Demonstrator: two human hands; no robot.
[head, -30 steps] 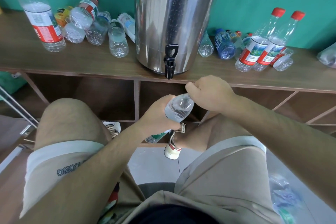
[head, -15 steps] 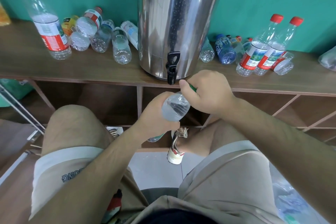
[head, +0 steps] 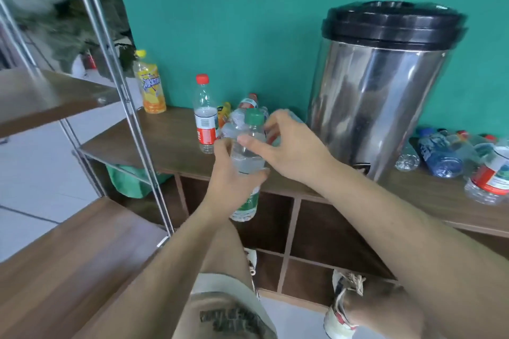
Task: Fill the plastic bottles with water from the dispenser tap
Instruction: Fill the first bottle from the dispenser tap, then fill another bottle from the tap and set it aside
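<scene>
Open shelf top [head: 165, 135] left of red-capped bottle [head: 205, 115], dispenser [head: 380, 107] blocking right.

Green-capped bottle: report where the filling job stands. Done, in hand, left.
Done: the green-capped bottle holds water and its green cap is on. In hand: the left hand grips it upright in front of the shelf, while the right hand is open beside its neck. Left: bottles lying beside the dispenser, such as the blue-labelled bottle, look empty and probably need filling.
</scene>
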